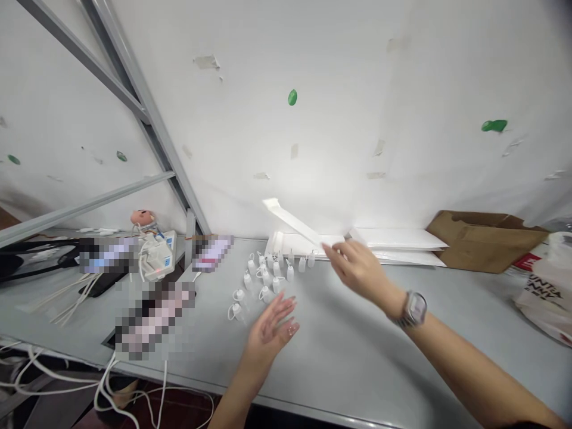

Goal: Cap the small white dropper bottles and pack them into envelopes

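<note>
My right hand (355, 265), with a watch on the wrist, pinches the lower end of a long white strip (297, 225). The strip slants up to the left and has a folded, wider tip. My left hand (271, 326) is over the grey table, palm turned inward and fingers apart, holding nothing. Just beyond it stand several small translucent bottles (264, 276) with looped caps. Behind the bottles, white flat packets (395, 238) lie along the wall.
An open brown cardboard box (478, 241) and a plastic bag (547, 292) are at the right. Phones, white cables and a white power strip (156, 259) lie on the grey table (339, 351) at the left. A metal frame (147, 113) slants up beside the wall.
</note>
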A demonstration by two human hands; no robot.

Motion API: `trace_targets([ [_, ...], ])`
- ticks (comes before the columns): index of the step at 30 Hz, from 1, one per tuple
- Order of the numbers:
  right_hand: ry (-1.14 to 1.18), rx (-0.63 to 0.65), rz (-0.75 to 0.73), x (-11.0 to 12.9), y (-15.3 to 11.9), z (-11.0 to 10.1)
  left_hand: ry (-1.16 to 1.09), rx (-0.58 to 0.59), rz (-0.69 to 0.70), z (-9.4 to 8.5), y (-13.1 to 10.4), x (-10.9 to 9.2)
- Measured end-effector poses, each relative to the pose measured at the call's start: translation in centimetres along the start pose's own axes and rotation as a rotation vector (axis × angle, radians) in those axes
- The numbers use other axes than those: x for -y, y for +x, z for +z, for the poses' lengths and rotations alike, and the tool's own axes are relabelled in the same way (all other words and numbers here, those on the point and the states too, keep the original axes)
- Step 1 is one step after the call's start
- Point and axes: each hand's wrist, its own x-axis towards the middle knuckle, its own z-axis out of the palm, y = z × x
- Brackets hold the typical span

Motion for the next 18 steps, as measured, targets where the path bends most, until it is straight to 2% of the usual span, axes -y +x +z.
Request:
trace_targets([
  [2, 0.155, -0.103, -0.200, 3.2, -2.5, -2.3, -0.188, 0.019, -0.023, 0.5, 0.3, 0.0],
  [4, 0.322, -0.005, -0.374, 6.0, -4.7, -4.2, -0.288, -0.016, -0.112, 1.2, 0.6, 0.0],
  [6, 0.461, 0.070, -0.376, 7.3, -6.1, -5.3, -0.294, -0.118, -0.204, 1.8, 1.0, 0.0],
  [8, 0.639, 0.079, -0.206, 6.7, -6.6, -5.2, -0.261, -0.195, -0.258, 2.1, 1.5, 0.1],
  [10, 0.776, 0.002, 0.113, 4.4, -6.4, -4.0, -0.216, -0.198, -0.305, 2.1, 2.1, 0.2],
  [13, 0.673, -0.131, 0.690, -0.2, -5.5, -0.3, -0.112, -0.124, -0.378, 1.4, 2.7, 0.4],
  [14, 0.640, -0.131, 0.785, -1.5, -5.1, 1.2, -0.085, -0.086, -0.391, 1.2, 2.8, 0.5],
  [15, 0.625, -0.129, 0.813, -2.6, -4.8, 2.6, -0.067, -0.050, -0.401, 0.9, 2.9, 0.5],
  [18, 0.609, -0.117, 0.811, -4.0, -4.1, 6.3, -0.052, -0.019, -0.415, 0.4, 3.1, 0.7],
])
